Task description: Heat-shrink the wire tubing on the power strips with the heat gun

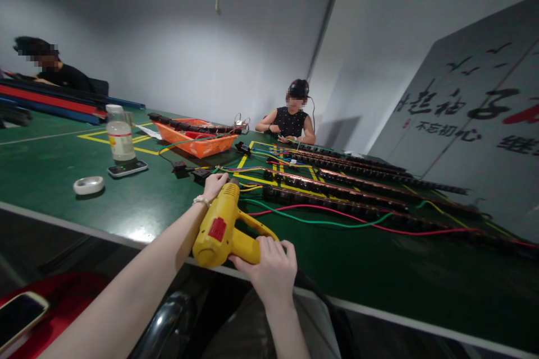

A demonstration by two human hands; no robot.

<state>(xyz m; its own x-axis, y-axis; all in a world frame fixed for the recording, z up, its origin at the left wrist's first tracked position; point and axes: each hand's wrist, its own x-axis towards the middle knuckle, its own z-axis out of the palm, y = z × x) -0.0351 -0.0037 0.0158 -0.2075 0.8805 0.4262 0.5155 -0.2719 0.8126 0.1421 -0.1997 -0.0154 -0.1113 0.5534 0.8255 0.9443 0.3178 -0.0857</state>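
heat gun (227,216) hangs over the table's (105,219) near edge, the right hand (273,269) wrapped round its handle (246,247). the left hand (215,185) is beside the nozzle (233,182); whether it grips the wires (246,169) is hidden. it should feel stiff, smooth and rather heavy towards the back; best held by the handle, off the possibly hot nozzle.

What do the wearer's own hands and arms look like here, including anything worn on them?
The left hand and right hand are ungloved. A light-coloured bracelet is worn on the left wrist; none shows on the right. No sleeve shows on either arm.
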